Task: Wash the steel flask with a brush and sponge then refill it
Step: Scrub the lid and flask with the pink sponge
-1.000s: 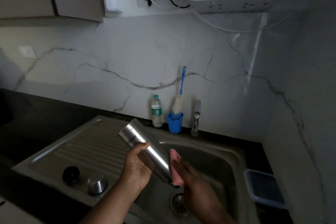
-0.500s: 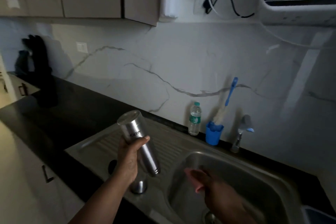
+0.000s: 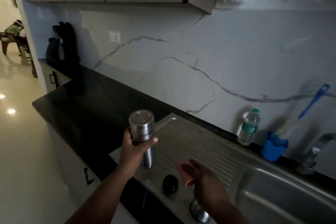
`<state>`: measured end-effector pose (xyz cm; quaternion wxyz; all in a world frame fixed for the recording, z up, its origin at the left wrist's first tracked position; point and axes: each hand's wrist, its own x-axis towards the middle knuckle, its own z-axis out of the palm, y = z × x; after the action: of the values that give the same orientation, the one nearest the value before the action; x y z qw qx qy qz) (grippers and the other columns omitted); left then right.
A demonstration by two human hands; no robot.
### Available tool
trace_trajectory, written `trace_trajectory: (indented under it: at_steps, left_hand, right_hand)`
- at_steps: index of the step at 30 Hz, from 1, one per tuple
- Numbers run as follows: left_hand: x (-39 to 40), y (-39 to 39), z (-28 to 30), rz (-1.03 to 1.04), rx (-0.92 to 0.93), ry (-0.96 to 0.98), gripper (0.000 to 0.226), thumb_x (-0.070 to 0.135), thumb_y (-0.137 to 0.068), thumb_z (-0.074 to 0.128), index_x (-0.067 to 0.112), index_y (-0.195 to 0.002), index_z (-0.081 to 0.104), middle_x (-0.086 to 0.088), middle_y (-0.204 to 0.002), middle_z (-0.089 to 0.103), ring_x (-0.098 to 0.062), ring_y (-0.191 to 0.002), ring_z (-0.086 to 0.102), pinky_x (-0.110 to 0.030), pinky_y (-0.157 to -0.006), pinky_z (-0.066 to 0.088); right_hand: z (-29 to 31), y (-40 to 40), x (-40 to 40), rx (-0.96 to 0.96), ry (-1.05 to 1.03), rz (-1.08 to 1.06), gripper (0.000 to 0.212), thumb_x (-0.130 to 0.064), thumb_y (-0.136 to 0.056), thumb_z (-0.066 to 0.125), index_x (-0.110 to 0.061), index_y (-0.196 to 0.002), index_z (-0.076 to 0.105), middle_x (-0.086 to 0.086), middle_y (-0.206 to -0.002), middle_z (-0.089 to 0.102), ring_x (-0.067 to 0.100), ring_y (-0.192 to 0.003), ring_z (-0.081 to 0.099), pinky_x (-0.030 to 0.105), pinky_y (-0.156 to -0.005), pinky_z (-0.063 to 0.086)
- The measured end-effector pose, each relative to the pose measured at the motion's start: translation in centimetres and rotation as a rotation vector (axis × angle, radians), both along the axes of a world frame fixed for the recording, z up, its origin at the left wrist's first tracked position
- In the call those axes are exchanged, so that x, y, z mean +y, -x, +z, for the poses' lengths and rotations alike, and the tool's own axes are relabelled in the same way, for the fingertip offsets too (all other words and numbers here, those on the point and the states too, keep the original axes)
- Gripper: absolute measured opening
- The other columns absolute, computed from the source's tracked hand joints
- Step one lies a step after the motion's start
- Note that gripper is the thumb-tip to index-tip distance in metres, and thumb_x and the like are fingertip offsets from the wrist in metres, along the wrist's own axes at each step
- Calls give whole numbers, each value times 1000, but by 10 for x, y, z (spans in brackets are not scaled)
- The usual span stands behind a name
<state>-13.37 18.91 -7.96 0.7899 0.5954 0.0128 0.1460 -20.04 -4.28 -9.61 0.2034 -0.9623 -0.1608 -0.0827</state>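
Observation:
My left hand (image 3: 133,148) grips the steel flask (image 3: 143,129), which is upside down, its base up and its mouth pointing down over the ribbed drainboard (image 3: 196,143). My right hand (image 3: 205,182) hovers lower right of the flask and holds a pink sponge (image 3: 182,171) under its fingers. The flask's black cap (image 3: 170,185) and a steel lid (image 3: 199,212) lie on the drainboard near its front edge. A blue-handled bottle brush (image 3: 314,101) stands in a blue holder (image 3: 273,146) by the wall.
The sink basin (image 3: 291,196) lies at the lower right with the tap (image 3: 316,149) behind it. A plastic water bottle (image 3: 249,127) stands against the marble wall. A black countertop (image 3: 87,111) runs left, bearing dark gloves (image 3: 67,51) on a stand. Cabinets hang overhead.
The view swung left. My left hand carried the flask from over the basin to above the drainboard and turned it upright, base up. My right hand with the sponge came away from the flask.

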Motion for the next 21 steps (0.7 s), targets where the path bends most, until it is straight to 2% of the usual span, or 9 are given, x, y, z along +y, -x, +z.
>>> trace_trajectory:
  at_steps: [2, 6, 8, 10, 12, 15, 18, 21]
  left_hand:
    - [7, -10, -11, -2, 24, -15, 80, 33, -40, 90, 24, -111, 55, 6, -96, 73, -15, -92, 71, -35, -79, 55]
    - [16, -24, -29, -22, 61, -29, 80, 31, -40, 93, 21, -110, 55, 5, -95, 73, -19, -94, 71, -45, -88, 55]
    - [19, -31, -34, -25, 72, -35, 81, 33, -41, 93, 20, -111, 54, 5, -95, 73, -19, -94, 71, -46, -88, 55]
    - [21, -38, -37, -36, 73, -42, 79, 34, -42, 94, 21, -109, 55, 6, -93, 72, -17, -92, 71, -45, -88, 56]
    - [21, -44, -39, -50, 72, -68, 78, 35, -41, 94, 22, -108, 55, 6, -93, 73, -17, -91, 71, -44, -87, 56]
    - [18, -47, -38, -108, 90, -101, 83, 35, -39, 93, 26, -112, 54, 5, -97, 73, -14, -93, 71, -36, -82, 55]
    - [14, -47, -40, -164, 95, -192, 87, 38, -40, 92, 27, -118, 53, 5, -102, 73, -13, -97, 70, -33, -82, 55]
    - [16, -50, -39, -163, 118, -231, 91, 46, -40, 92, 29, -120, 53, 4, -106, 72, -15, -100, 70, -38, -87, 56]
  right_hand:
    - [-6, -8, 10, -24, 50, -19, 81, -22, -37, 83, -42, -110, 57, -15, -107, 71, 3, -83, 70, 10, -59, 50]
    - [-10, -20, 18, -12, 66, -87, 89, -18, -32, 89, -42, -112, 57, -15, -107, 71, 3, -84, 70, 9, -59, 49]
    - [-11, -23, 21, -14, 63, -129, 93, -17, -31, 90, -41, -114, 54, -15, -108, 70, 2, -85, 70, 9, -58, 48]
    - [-11, -24, 21, -44, 41, -138, 79, -15, -46, 81, -43, -116, 56, -14, -114, 69, 4, -90, 69, 10, -61, 49]
    - [-10, -26, 20, -14, 11, -164, 67, -10, -64, 61, -44, -123, 58, -13, -130, 60, 8, -109, 64, 15, -77, 49]
    - [-10, -28, 17, 13, -24, -197, 65, -21, -71, 37, -40, -131, 54, -13, -144, 47, 11, -127, 52, 18, -93, 41]
    - [-5, -27, 13, 48, -14, -202, 70, -26, -69, 30, -40, -135, 49, -13, -148, 40, 9, -132, 45, 18, -99, 37]
    - [-4, -23, 4, 57, -3, -229, 67, -20, -75, 34, -44, -136, 45, -18, -149, 36, 4, -134, 40, 16, -98, 37]
